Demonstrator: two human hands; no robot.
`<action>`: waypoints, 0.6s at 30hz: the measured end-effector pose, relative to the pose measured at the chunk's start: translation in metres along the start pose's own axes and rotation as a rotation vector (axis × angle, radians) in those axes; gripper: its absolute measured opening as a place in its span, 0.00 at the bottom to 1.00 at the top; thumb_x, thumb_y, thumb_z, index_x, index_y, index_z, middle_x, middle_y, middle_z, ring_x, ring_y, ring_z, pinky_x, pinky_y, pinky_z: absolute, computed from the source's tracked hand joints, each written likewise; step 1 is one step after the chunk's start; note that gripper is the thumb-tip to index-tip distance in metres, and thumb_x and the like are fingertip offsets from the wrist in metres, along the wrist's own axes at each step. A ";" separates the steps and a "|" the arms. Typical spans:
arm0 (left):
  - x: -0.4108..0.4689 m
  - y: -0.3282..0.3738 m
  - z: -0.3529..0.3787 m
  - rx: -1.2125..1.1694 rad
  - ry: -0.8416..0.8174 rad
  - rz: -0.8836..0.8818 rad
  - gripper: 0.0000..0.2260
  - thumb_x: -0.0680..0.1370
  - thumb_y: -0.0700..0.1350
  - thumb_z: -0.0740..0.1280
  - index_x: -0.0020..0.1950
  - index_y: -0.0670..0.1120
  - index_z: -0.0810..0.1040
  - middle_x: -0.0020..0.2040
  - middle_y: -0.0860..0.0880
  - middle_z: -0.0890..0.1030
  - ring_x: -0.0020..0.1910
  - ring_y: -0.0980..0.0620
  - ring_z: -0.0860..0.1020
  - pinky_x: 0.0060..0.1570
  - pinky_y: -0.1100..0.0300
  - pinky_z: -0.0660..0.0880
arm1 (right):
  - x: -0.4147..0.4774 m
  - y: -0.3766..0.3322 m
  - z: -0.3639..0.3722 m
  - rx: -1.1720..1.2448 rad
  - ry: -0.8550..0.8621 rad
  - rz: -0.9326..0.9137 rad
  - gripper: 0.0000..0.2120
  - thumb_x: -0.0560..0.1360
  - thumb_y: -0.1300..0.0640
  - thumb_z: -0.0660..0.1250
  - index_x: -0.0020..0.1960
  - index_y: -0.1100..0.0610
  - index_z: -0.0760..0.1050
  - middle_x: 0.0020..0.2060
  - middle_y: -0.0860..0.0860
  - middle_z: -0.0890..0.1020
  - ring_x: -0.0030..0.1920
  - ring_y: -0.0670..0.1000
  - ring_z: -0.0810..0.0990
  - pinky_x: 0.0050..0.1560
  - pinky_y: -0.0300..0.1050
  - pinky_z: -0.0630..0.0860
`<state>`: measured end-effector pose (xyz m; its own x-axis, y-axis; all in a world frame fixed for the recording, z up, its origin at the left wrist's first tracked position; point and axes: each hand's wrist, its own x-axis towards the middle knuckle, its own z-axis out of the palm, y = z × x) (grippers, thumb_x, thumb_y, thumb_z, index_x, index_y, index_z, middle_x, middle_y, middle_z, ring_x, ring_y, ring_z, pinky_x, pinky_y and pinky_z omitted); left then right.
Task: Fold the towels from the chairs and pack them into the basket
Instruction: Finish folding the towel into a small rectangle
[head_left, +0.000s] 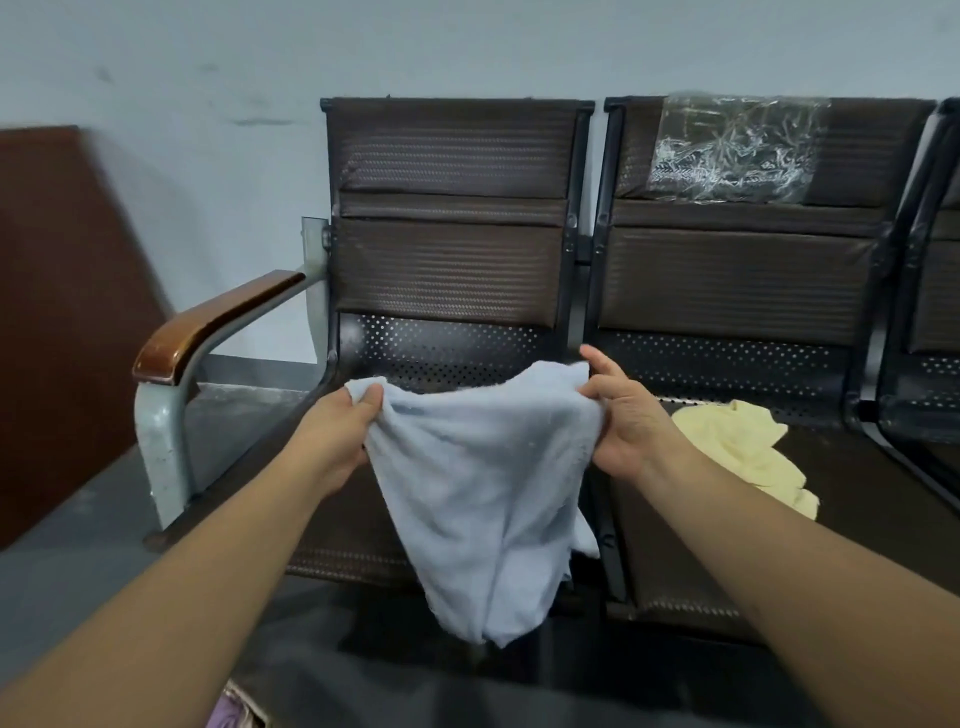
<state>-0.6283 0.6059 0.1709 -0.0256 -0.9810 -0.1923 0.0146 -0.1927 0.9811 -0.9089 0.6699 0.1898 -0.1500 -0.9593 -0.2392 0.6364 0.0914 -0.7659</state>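
Towel of pale blue hung in the air between the person's two hands. It was stretched along its upper edge, sagged a little in the middle, and fell in loose folds to a blunt point below. The left hand had the upper left corner. Its grip was fully closed, thumb pressed on top of the cloth and fingers curled beneath it. The right hand had the upper right corner, its grip closed too, with cloth bunched inside the curled fingers and one digit standing up above the bunch. Both bare forearms reached in from the bottom corners of the view.

The towel hung in front of the left chair, hiding much of its seat. This chair had a dark brown padded back with a perforated metal panel under it. A wood-topped armrest on a grey metal frame closed off its left side. Just beside it on the right stood the second chair, of the same make and in the same row. A yellow towel lay crumpled on its seat, just beyond the right wrist and apart from the blue one. Crinkled clear plastic film covered part of that chair's upper back. The edge of a third chair showed at the far right.

Behind the row was a pale wall, and a brown board leaned against it on the left. A scrap of something purple showed at the bottom edge, too little of it to tell what it was.
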 end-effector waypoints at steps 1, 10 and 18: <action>-0.001 -0.001 -0.003 0.070 -0.012 0.024 0.13 0.84 0.50 0.61 0.64 0.47 0.79 0.57 0.45 0.83 0.56 0.46 0.81 0.51 0.50 0.80 | 0.001 0.002 0.000 -0.031 -0.033 0.038 0.30 0.71 0.71 0.57 0.68 0.52 0.76 0.65 0.58 0.76 0.58 0.58 0.82 0.49 0.49 0.82; 0.001 0.001 -0.048 0.572 -0.229 0.124 0.12 0.72 0.43 0.77 0.54 0.45 0.83 0.48 0.50 0.86 0.49 0.51 0.84 0.52 0.56 0.79 | 0.012 0.011 0.011 -0.142 0.053 -0.089 0.20 0.76 0.69 0.65 0.64 0.53 0.79 0.58 0.58 0.83 0.56 0.55 0.83 0.54 0.49 0.81; 0.008 0.004 -0.052 0.089 -0.041 0.041 0.08 0.84 0.44 0.62 0.54 0.45 0.80 0.46 0.46 0.85 0.43 0.50 0.83 0.42 0.55 0.80 | 0.018 0.006 -0.003 -0.298 0.105 -0.089 0.18 0.73 0.68 0.70 0.59 0.52 0.82 0.53 0.57 0.84 0.51 0.54 0.83 0.48 0.47 0.82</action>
<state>-0.5760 0.5962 0.1722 -0.0680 -0.9860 -0.1526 -0.0720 -0.1477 0.9864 -0.9101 0.6536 0.1792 -0.2821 -0.9357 -0.2118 0.3698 0.0976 -0.9240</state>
